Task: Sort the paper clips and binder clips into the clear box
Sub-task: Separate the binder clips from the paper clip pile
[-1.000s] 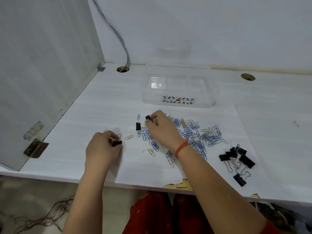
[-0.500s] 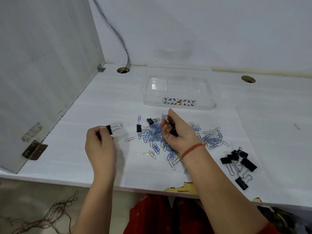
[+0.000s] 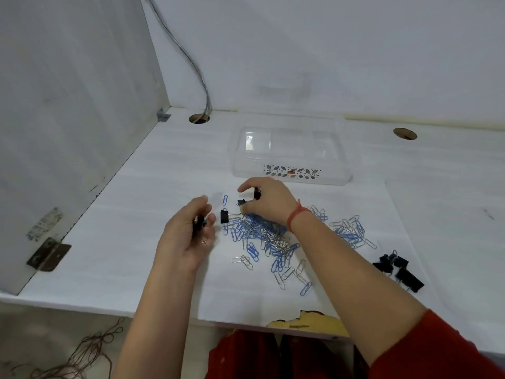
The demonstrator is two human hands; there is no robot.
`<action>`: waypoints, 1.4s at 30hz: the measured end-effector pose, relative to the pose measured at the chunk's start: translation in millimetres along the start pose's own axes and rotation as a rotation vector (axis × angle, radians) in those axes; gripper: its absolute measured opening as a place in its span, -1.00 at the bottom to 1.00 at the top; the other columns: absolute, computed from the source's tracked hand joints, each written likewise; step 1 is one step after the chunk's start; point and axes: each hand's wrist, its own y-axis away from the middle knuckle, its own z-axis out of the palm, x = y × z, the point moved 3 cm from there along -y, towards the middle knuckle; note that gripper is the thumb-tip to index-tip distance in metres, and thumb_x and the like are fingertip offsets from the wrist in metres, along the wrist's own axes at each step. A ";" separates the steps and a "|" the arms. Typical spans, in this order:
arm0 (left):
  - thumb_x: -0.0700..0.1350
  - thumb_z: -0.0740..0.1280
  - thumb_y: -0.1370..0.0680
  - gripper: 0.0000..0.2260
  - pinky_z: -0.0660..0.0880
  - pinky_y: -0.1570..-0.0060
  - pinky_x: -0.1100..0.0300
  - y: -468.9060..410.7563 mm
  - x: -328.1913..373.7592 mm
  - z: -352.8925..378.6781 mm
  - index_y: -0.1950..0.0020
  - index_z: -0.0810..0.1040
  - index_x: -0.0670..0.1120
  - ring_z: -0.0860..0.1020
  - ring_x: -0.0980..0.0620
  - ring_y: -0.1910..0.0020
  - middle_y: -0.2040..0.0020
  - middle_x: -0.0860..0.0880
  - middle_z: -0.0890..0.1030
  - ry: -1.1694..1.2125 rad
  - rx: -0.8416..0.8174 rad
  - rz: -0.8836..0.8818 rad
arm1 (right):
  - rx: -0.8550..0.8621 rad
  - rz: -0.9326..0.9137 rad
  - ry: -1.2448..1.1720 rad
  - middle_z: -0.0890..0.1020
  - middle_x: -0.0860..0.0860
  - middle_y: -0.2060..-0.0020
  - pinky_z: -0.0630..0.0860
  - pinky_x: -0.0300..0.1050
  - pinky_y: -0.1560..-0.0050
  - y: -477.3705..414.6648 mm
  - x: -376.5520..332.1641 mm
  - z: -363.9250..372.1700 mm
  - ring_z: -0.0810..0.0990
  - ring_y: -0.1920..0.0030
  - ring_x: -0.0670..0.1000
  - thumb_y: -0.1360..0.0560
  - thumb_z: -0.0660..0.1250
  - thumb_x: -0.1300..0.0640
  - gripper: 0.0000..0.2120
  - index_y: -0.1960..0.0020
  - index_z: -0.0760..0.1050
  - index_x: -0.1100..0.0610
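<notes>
A pile of blue and silver paper clips [image 3: 262,236] lies spread over the middle of the white desk [image 3: 164,187]. My left hand [image 3: 188,236] hovers left of the pile with a black binder clip [image 3: 199,222] in its palm. My right hand [image 3: 269,201] is at the pile's far edge, pinching a black binder clip [image 3: 257,193], with another [image 3: 241,202] just under its fingers. One more black binder clip [image 3: 224,216] lies between my hands. A heap of black binder clips [image 3: 397,270] sits at the right. The clear box [image 3: 291,151] stands behind my right hand.
A side panel with a metal hinge [image 3: 47,254] walls off the left. Two cable holes [image 3: 199,118] [image 3: 405,133] are at the back, one with a grey cable. The desk's front edge is chipped [image 3: 306,322]. Loose cord lies on the floor.
My left hand has moved right toward the pile, its binder clip now in the palm. My right hand has moved forward and left to the pile's far edge, still gripping a binder clip.
</notes>
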 end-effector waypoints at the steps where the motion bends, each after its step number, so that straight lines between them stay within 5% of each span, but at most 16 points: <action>1: -0.22 0.40 -0.44 -0.86 0.26 0.64 0.41 -3.0 1.9 -0.5 0.26 0.48 -0.08 0.43 0.17 0.56 0.38 -0.01 0.48 -0.121 0.002 0.073 | -0.030 -0.013 0.061 0.55 0.02 -0.19 0.40 -0.18 -0.05 -2.4 -2.1 0.9 0.52 -0.13 0.04 -0.37 0.45 0.10 -0.63 -0.17 0.55 -0.01; 5: -0.30 0.45 -0.39 -0.82 0.33 0.50 0.28 -12.4 9.2 0.9 0.06 0.60 -0.11 0.43 0.07 0.57 0.41 -0.04 0.47 -0.729 -0.025 0.444 | -0.099 -0.062 0.201 0.58 0.04 -0.15 0.34 -0.22 0.09 -10.0 -7.6 3.6 0.55 -0.08 0.05 -0.43 0.38 0.13 -0.72 -0.14 0.57 0.07; 11: -0.22 0.50 -0.33 -0.76 0.36 0.43 0.25 -23.3 11.6 9.5 0.09 0.59 0.03 0.53 -0.03 0.33 0.20 -0.03 0.56 -1.312 -0.016 0.537 | 0.044 -0.040 -0.030 0.56 -0.02 0.08 0.40 -0.19 0.08 0.0 0.6 -11.9 0.49 0.12 -0.04 -0.51 0.29 0.10 -0.78 -0.12 0.54 0.13; 13: -0.24 0.49 -0.33 -0.80 0.41 0.43 0.24 -26.3 11.4 9.0 0.13 0.61 -0.02 0.54 -0.07 0.38 0.18 -0.06 0.56 -1.286 -0.020 0.521 | 0.051 0.076 -0.424 0.52 -0.05 0.28 0.42 -0.26 0.32 8.1 7.9 -17.7 0.46 0.36 -0.10 -0.55 0.25 0.12 -0.81 -0.08 0.54 0.16; 15: -0.24 0.50 -0.32 -0.82 0.50 0.39 0.14 -26.0 12.1 8.3 0.15 0.60 -0.06 0.57 -0.13 0.39 0.18 -0.07 0.58 -1.267 -0.004 0.536 | -0.013 0.216 -0.857 0.44 -0.01 0.39 0.23 -0.32 0.57 17.4 16.0 -17.6 0.33 0.56 -0.11 -0.57 0.21 0.15 -0.84 -0.07 0.51 0.18; 17: -0.22 0.51 -0.32 -0.82 0.50 0.38 0.10 -21.8 13.8 7.5 0.17 0.57 -0.08 0.58 -0.13 0.41 0.20 -0.04 0.58 -1.224 -0.011 0.563 | -0.081 0.306 -1.211 0.43 0.02 0.38 0.11 -0.33 0.60 25.7 23.8 -13.2 0.28 0.60 -0.12 -0.59 0.18 0.15 -0.86 -0.06 0.46 0.17; 20: -0.21 0.48 -0.38 -0.86 0.36 0.57 0.28 -13.4 15.8 4.5 0.11 0.58 -0.11 0.51 0.11 0.52 0.20 -0.03 0.59 -1.011 -0.070 0.515 | -0.160 0.339 -1.640 0.51 0.07 0.26 0.20 -0.32 0.61 34.1 28.6 -7.8 0.32 0.58 -0.12 -0.55 0.19 0.12 -0.79 -0.06 0.50 0.22; 23: -0.30 0.36 -0.45 -0.91 0.21 0.65 0.36 -3.3 13.9 2.8 0.10 0.54 -0.14 0.31 0.19 0.64 0.22 -0.11 0.56 -0.600 -0.126 0.354 | -0.194 0.348 -1.842 0.57 0.13 0.22 0.27 -0.33 0.59 44.7 23.9 -5.4 0.39 0.49 -0.09 -0.40 0.24 0.11 -0.77 0.04 0.52 0.23; 28: -0.30 0.19 -0.34 -0.87 0.16 0.69 0.39 4.9 5.0 -7.7 0.17 0.45 -0.14 0.29 0.15 0.61 0.36 -0.02 0.43 0.191 -0.179 -0.010 | -0.184 0.459 -1.833 0.58 0.17 0.35 0.37 -0.34 0.60 48.8 0.3 9.9 0.52 0.47 0.01 -0.54 0.13 -0.03 -0.63 0.13 0.53 0.24; 31: -0.28 0.17 -0.22 -0.81 0.21 0.61 0.38 7.9 10.8 -24.6 0.22 0.45 -0.13 0.37 0.11 0.53 0.38 0.00 0.42 0.414 -0.053 0.020 | -0.191 0.505 -1.755 0.51 0.14 0.37 0.37 -0.36 0.55 40.5 -30.8 29.0 0.42 0.41 0.01 -0.55 0.16 -0.07 -0.62 0.22 0.49 0.21; 34: -0.32 0.08 -0.39 -0.84 0.35 0.45 0.36 9.4 20.0 -44.2 0.24 0.43 -0.15 0.45 0.07 0.38 0.30 -0.03 0.44 0.591 0.154 0.154 | -0.219 0.558 -1.750 0.44 0.10 0.38 0.33 -0.31 0.51 31.0 -69.6 59.2 0.35 0.41 -0.03 -0.57 0.16 -0.06 -0.63 0.26 0.43 0.18; 39: -0.24 0.20 -0.47 -0.87 0.47 0.25 0.30 1.3 30.6 -69.0 0.21 0.53 -0.14 0.52 0.04 0.28 0.26 -0.05 0.54 0.248 0.464 0.497 | -0.206 0.451 -1.408 0.47 0.03 0.27 0.35 -0.18 0.27 14.8 -114.1 100.8 0.45 0.28 -0.04 -0.55 0.09 -0.23 -0.56 0.08 0.49 0.13; 42: -0.19 0.21 -0.46 -0.83 0.46 0.12 0.24 -3.3 29.9 -75.2 0.16 0.60 -0.08 0.55 0.04 0.16 0.17 0.00 0.60 0.065 0.456 0.629 | -0.211 0.319 -1.067 0.55 -0.03 0.16 0.39 -0.16 0.16 12.3 -123.6 110.3 0.50 0.15 -0.05 -0.58 0.00 -0.14 -0.60 -0.07 0.49 0.08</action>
